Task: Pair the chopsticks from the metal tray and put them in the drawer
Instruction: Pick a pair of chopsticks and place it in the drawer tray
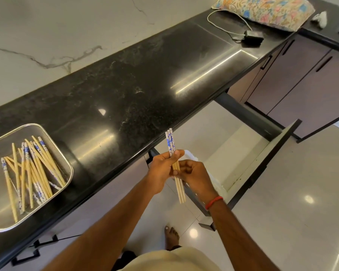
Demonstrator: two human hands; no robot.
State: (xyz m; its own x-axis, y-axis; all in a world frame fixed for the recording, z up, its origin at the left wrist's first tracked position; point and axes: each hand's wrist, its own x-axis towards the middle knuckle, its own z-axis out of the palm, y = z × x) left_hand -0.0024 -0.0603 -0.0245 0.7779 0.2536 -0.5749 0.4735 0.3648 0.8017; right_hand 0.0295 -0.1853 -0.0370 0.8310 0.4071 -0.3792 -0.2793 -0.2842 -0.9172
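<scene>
A small bundle of wooden chopsticks with blue-and-white patterned tops (170,142) is held upright in front of the counter's edge, over the near end of the open drawer (249,147). My left hand (162,169) grips the bundle around its middle. My right hand (196,173) curls round the same sticks just below. Their bare wooden tips stick out beneath both hands. The metal tray (0,194) sits on the counter at the left and holds several more loose chopsticks (30,173), piled crosswise.
The black stone counter (135,90) runs from lower left to upper right. At its far end lie a floral cushion (266,10) and a black charger (252,38) with a white cable. Something white (217,184) lies in the drawer under my right hand. My bare foot (171,237) stands on the tiled floor.
</scene>
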